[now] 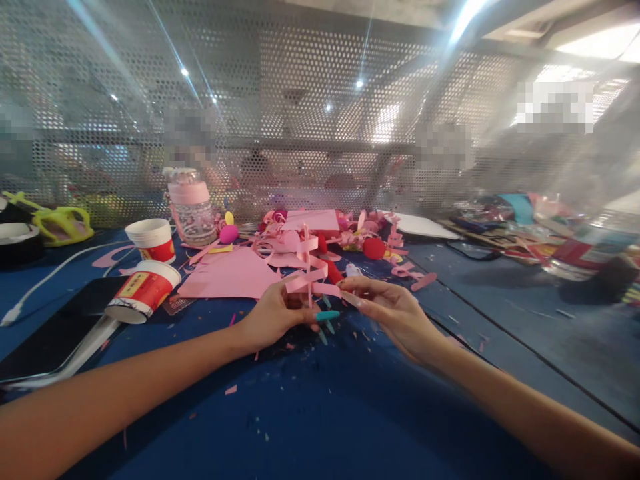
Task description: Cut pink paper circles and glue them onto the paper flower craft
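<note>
A curled pink paper strip [306, 263] stands upright in front of me, wound in loops around a thin upright piece. My left hand [273, 317], with long teal nails, is closed on the lower part of this strip. My right hand [387, 307] pinches the strip's free end between thumb and fingers, to the right. Just behind the hands lie a flat pink paper sheet [227, 277] and a heap of pink paper pieces [285, 243]. A red round piece [374, 249] sits at the heap's right side.
Two paper cups, one upright [150, 233] and one tipped over [145, 290], are at the left near a dark tablet-like device [55, 333]. Behind them stands a pink-topped jar [190, 207]. A clear bottle [585, 250] is at right. A perforated metal panel [310, 100] rises behind the blue table [310, 413].
</note>
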Available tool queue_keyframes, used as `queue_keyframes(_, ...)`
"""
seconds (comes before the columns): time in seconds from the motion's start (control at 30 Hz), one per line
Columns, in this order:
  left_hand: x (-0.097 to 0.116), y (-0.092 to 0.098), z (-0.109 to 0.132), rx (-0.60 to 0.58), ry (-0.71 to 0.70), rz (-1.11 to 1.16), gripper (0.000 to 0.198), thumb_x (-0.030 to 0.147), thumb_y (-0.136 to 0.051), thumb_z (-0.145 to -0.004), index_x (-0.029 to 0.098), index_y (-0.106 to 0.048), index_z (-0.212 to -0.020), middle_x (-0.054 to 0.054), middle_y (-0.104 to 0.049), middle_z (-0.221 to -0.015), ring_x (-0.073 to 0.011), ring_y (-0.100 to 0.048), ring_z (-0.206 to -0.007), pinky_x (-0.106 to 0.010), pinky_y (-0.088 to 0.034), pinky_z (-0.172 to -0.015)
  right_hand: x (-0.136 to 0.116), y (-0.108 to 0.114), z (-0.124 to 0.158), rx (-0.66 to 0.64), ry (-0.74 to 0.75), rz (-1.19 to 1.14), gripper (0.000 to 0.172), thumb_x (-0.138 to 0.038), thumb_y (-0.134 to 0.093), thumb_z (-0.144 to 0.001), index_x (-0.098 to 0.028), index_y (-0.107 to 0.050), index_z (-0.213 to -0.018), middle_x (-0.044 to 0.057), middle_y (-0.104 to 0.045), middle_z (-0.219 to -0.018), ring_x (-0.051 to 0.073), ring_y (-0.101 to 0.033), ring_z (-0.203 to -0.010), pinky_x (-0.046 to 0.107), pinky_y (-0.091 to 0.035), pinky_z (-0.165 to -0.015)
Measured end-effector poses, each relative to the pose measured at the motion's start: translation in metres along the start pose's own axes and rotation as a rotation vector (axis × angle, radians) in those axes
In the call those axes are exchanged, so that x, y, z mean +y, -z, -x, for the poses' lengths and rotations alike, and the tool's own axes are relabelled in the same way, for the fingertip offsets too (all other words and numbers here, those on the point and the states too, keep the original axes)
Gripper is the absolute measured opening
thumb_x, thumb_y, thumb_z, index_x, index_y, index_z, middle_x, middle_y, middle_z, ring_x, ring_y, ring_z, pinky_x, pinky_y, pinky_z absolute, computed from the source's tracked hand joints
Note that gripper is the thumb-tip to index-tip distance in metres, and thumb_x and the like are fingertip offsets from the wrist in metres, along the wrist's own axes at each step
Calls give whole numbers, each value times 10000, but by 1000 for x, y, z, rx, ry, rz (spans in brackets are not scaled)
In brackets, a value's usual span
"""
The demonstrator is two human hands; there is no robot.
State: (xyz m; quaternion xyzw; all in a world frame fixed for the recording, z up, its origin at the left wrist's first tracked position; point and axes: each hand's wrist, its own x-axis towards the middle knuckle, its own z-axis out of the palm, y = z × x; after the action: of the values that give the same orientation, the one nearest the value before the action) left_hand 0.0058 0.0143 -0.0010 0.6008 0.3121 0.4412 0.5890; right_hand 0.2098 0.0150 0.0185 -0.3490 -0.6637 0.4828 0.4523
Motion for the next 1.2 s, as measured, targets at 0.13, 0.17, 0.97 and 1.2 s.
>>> queue_keyframes(0.13,1,0,1,-33,-25,-11,345,216,-723,-673,120,-576,-970,17,-636,-657,-95,-598,-542,-238,-497,-603,0,-2,0,47,-8,69,267,-330,-734,-653,-234,-693,-898,27,-665,-949,151,-582,-840,281,-455,-758)
queue_keyframes(0.17,1,0,1,-46,-27,-25,362,214,-722,-675,121,-572,-991,17,-637,-655,-94,-598,-542,-235,-495,-600,-1,-2,-1,60,-1,100,276,-331,-738,-647,-228,-692,-898,31,-665,-944,156,-582,-836,289,-459,-756)
queue_keyframes(0.97,9,-8,7,-102,-5,-123,258,282,-747,-628,143,-570,-753,25,-628,-601,-112,-588,-555,-234,-466,-583,-9,-16,4,219,105,314,196,-411,-772,-558,-243,-718,-644,39,-671,-830,205,-602,-809,362,-450,-738)
queue_keyframes(1.2,7,-6,7,-157,-39,-165,209,256,-723,-668,146,-582,-777,17,-642,-639,-113,-600,-577,-221,-460,-574,-6,-13,4,197,27,282,242,-415,-776,-535,-210,-702,-641,50,-676,-850,197,-596,-742,361,-454,-686)
